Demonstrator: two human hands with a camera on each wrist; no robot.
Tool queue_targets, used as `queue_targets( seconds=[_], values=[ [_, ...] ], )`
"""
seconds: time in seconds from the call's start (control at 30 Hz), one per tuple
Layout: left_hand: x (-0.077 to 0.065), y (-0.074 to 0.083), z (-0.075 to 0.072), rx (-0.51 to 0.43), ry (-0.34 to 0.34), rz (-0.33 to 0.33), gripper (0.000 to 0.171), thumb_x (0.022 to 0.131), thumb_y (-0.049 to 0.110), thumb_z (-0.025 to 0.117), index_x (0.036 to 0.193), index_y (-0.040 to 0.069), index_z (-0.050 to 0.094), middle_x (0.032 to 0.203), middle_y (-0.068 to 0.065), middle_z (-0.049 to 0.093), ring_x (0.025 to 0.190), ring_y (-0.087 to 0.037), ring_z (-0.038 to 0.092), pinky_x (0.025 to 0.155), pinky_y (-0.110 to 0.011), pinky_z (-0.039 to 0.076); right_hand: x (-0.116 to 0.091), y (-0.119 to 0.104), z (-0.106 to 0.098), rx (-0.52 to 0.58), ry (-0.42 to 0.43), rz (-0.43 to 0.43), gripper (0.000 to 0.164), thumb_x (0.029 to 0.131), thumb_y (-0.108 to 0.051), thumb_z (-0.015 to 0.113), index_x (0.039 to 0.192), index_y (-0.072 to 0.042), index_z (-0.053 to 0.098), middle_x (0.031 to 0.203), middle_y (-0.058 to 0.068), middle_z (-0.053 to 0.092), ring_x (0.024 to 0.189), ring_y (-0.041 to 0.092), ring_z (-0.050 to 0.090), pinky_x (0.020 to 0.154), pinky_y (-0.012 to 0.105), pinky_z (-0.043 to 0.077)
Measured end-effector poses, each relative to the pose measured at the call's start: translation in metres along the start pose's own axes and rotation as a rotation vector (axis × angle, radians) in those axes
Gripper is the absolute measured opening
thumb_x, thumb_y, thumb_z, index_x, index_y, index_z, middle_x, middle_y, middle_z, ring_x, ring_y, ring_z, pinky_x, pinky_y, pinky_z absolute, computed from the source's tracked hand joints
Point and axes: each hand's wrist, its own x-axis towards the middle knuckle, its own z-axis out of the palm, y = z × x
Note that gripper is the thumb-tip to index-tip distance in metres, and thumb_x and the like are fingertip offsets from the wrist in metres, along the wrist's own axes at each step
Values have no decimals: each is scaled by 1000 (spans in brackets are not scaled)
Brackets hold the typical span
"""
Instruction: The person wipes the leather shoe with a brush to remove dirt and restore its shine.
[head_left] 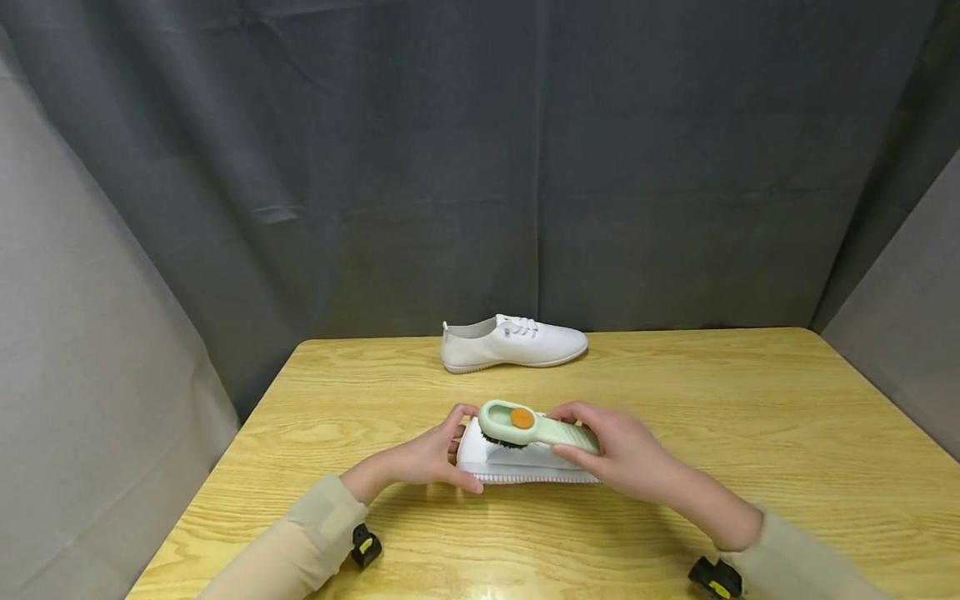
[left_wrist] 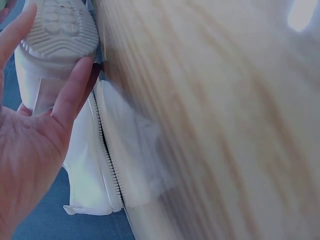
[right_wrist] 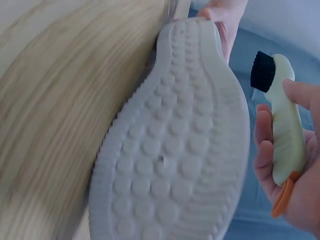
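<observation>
A white shoe (head_left: 474, 452) lies on its side near the front of the table, its ridged, dotted sole (right_wrist: 160, 145) facing the person. My left hand (head_left: 431, 458) grips it at the heel, thumb on the sole's edge and fingers on the far side, as the left wrist view (left_wrist: 30, 150) shows. A pale green shoe brush (head_left: 566, 435) with an orange round button is held by its handle in my right hand (head_left: 626, 457). The brush's black bristles (right_wrist: 262, 71) point down over the shoe's heel half in the head view.
A second white lace-up shoe (head_left: 517, 343) stands upright at the back edge of the wooden table (head_left: 712, 392), toe to the right. Behind it hangs a dark grey curtain (head_left: 450, 167). Black wrist cameras (head_left: 366, 547) sit under both sleeves.
</observation>
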Motion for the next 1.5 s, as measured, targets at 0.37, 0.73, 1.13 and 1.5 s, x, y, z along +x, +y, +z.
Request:
queue_targets(
  seconds=[0.37,0.73,1.13,1.5],
  values=[
    [0,0,0,51,1,97,82,76,3,83,132,14,24,126,-6,52,113,-16,54,97,-32,41,11,-13,24,-127,-84,-111,30,88,-28,73,113,-16,63,106,-4,67,86,8,62,70,34,52],
    [-1,0,0,19,-9,119,79,78,5,82,132,13,25,125,-5,52,114,-16,52,98,-31,39,20,-19,32,-191,-69,-96,31,86,-28,75,111,-14,63,102,-4,67,79,9,62,63,31,50],
    [-3,5,2,58,11,-44,84,79,13,82,138,18,22,129,-12,47,109,-21,57,91,-33,46,14,0,9,-174,52,72,30,83,-24,79,108,-12,67,101,-3,68,81,10,61,67,32,50],
    [2,1,3,21,-6,17,81,80,6,81,135,15,22,119,-7,53,103,-17,60,90,-29,47,3,-10,12,-160,-93,-42,29,83,-30,78,107,-17,67,101,-5,69,84,8,62,69,33,51]
  ],
)
